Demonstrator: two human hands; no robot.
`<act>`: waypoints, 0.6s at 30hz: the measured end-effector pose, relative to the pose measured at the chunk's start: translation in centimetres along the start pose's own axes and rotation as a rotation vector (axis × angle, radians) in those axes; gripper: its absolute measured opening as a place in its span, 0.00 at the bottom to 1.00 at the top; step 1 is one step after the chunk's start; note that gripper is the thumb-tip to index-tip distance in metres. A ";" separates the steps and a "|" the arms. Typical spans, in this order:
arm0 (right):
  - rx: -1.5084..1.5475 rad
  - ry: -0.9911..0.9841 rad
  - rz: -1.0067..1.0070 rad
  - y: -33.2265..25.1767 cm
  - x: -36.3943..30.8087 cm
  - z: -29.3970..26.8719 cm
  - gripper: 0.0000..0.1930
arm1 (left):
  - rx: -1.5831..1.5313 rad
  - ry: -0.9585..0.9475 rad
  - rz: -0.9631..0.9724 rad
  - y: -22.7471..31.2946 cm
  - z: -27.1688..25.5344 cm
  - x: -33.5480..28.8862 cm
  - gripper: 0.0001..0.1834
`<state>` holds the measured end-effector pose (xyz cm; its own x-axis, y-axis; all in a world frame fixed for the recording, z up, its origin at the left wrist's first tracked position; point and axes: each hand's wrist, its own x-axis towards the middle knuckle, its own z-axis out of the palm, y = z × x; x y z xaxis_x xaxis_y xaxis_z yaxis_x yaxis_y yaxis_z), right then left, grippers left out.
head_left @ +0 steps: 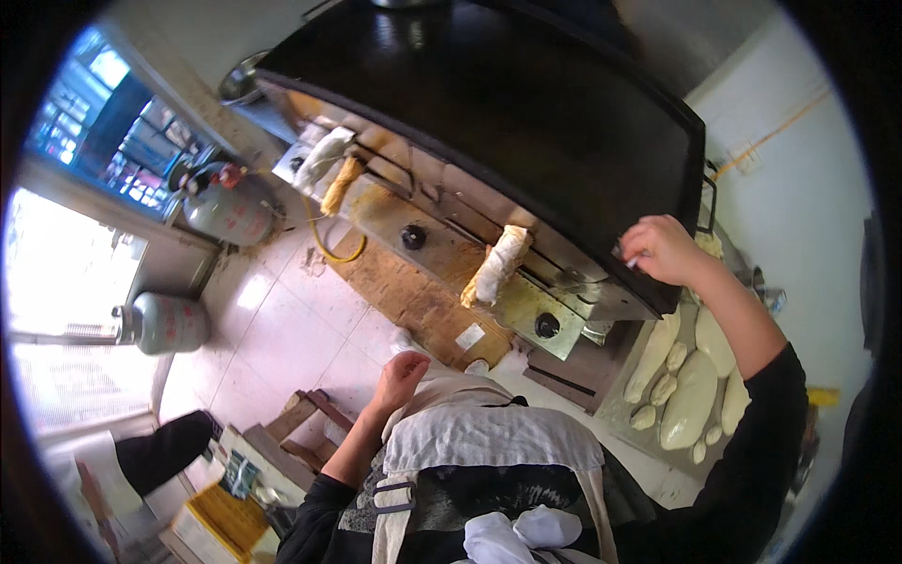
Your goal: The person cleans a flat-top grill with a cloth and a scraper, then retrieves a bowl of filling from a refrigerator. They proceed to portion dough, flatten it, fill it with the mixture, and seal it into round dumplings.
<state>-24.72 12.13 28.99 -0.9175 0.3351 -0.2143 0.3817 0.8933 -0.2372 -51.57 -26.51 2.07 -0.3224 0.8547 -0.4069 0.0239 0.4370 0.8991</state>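
A wide black griddle fills the upper part of the view, set on a metal stand with burners. At its near right corner is my right hand, fingers pinched together over the rim. Something small and whitish shows between the fingertips; I cannot make out what it is. My left hand hangs in front of my apron, fingers curled in, with nothing seen in it. Off-white cloths are wrapped round the handles on the griddle's front, one cloth nearest the middle.
Right of me, a tray carries several pale, glossy dough pieces. Gas cylinders stand at the left by the window. A yellow hose and a brown board lie below the griddle. Another person's dark sleeve shows lower left.
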 end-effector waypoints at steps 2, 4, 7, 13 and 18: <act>-0.021 -0.022 -0.024 -0.2 -0.9 -0.3 0.03 | -0.013 0.115 0.094 0.1 -0.5 -1.6 0.10; 0.014 -0.018 -0.003 -0.3 -1.3 -0.7 0.05 | 0.019 0.193 0.051 -0.1 -1.3 -2.3 0.10; 0.118 0.067 0.259 0.3 -2.1 -1.1 0.07 | 0.048 0.121 0.079 -0.2 -1.9 -1.6 0.10; 0.829 0.514 0.283 2.3 -11.8 -1.1 0.12 | 0.255 -0.323 0.187 5.0 3.5 0.3 0.08; 1.261 0.743 0.404 1.4 -23.0 6.4 0.14 | 0.253 -0.731 0.250 12.1 14.3 0.7 0.08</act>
<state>-2.41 3.73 27.54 -0.4301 0.9019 -0.0410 0.1038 0.0043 -0.9946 -37.95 -16.61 10.36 0.4179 0.8644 -0.2797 0.2548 0.1840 0.9493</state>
